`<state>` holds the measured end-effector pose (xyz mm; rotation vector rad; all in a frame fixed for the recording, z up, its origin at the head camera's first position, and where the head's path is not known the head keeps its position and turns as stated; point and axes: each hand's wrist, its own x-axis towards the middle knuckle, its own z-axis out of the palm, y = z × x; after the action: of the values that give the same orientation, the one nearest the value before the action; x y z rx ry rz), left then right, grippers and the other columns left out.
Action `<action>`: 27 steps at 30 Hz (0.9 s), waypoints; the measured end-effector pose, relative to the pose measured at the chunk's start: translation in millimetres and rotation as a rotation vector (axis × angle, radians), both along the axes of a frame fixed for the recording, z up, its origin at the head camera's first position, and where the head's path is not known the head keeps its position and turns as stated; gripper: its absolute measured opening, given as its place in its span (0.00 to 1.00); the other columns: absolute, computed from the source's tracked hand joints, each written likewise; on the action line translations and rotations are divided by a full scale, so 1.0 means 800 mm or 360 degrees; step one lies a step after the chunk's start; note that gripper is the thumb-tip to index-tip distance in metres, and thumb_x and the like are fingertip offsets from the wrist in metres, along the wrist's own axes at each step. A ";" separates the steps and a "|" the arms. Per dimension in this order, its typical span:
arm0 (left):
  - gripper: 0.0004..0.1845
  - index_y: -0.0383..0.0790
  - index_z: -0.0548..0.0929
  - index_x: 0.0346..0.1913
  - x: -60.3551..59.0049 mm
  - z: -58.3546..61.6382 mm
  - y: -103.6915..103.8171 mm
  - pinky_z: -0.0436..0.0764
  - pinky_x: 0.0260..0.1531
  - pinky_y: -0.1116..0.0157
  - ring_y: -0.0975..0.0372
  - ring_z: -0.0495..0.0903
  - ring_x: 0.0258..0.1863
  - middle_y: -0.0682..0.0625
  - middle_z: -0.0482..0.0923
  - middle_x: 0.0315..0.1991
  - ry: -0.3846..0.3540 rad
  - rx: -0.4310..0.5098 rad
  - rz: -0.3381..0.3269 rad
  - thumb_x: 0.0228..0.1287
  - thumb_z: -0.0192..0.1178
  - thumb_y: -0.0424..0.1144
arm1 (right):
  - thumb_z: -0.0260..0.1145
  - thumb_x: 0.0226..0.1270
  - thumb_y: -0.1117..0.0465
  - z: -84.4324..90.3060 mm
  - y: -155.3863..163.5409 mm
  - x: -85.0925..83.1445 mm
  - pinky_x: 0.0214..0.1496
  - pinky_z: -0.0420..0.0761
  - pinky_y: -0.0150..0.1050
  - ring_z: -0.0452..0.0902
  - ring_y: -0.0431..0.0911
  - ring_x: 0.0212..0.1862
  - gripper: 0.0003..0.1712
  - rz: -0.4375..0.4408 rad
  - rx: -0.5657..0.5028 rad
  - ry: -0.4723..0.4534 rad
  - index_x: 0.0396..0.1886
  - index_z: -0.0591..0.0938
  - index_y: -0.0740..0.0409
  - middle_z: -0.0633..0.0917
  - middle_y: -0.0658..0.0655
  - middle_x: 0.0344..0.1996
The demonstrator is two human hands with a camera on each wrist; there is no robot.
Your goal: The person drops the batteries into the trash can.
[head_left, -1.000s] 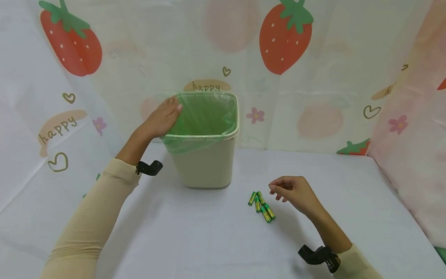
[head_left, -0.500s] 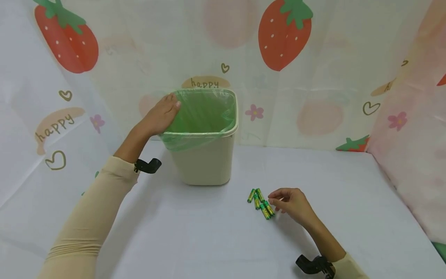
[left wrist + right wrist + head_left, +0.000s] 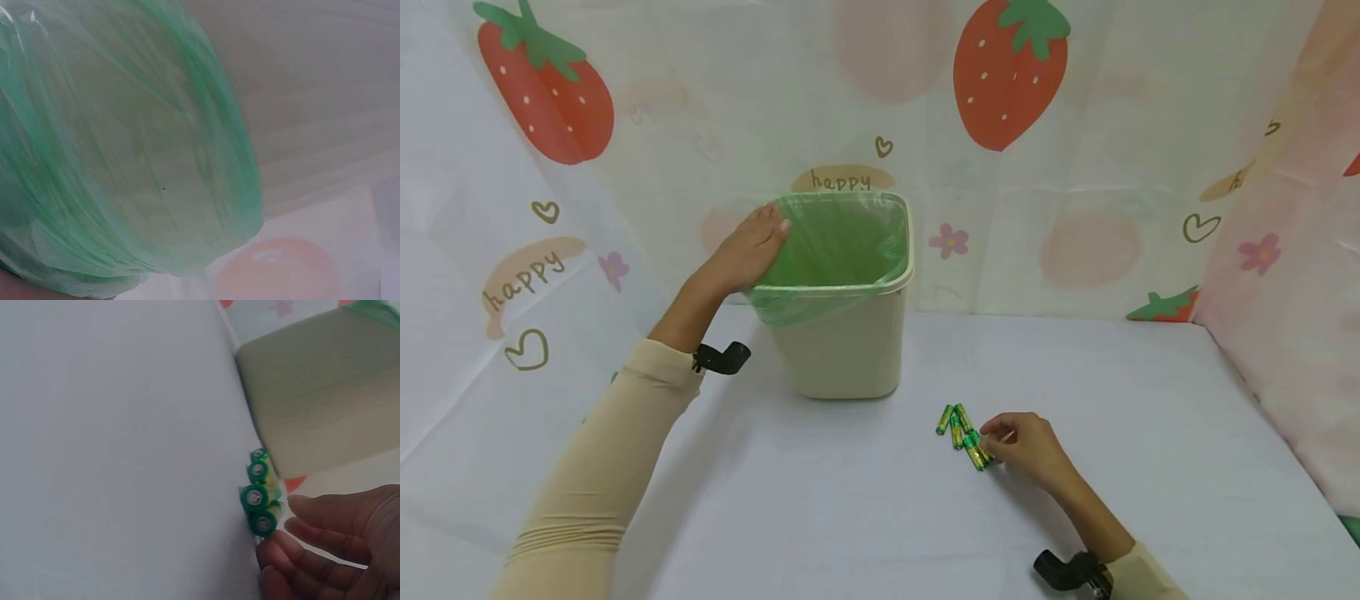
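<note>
Lowered since a second ago, the right hand (image 3: 1028, 446) now meets the batteries (image 3: 964, 437), its curled fingertips (image 3: 281, 540) touching the nearest cell of the green cluster lying on the table (image 3: 850, 500), just right of the bin (image 3: 842, 350); whether a cell is pinched yet cannot be told. At the bin's left rim the left hand (image 3: 747, 250) rests, fingers fairly straight, on the green liner (image 3: 125, 156). Because the round cells lie packed side by side, a loose pinch could nudge the others and roll them across the table.
</note>
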<state>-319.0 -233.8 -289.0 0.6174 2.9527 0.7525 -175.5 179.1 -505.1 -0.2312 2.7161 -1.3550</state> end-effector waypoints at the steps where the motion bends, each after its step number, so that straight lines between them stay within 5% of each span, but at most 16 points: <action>1: 0.36 0.22 0.36 0.78 0.000 0.000 0.000 0.35 0.78 0.50 0.43 0.29 0.80 0.31 0.30 0.80 -0.0002 0.0005 -0.0003 0.85 0.25 0.51 | 0.74 0.62 0.66 -0.002 -0.001 -0.001 0.25 0.79 0.36 0.81 0.43 0.28 0.07 -0.0002 0.0006 0.0004 0.39 0.89 0.62 0.86 0.49 0.27; 27: 0.37 0.23 0.36 0.78 -0.002 -0.002 -0.002 0.34 0.78 0.50 0.44 0.29 0.80 0.31 0.29 0.80 -0.0017 0.0020 0.0003 0.85 0.24 0.52 | 0.75 0.54 0.70 0.002 -0.008 0.004 0.27 0.74 0.34 0.73 0.42 0.26 0.06 0.0047 0.0278 0.0033 0.25 0.85 0.59 0.80 0.49 0.21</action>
<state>-320.3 -235.7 -290.6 0.6092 2.9415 0.7729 -172.1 173.0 -503.2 -0.2708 2.8154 -1.1053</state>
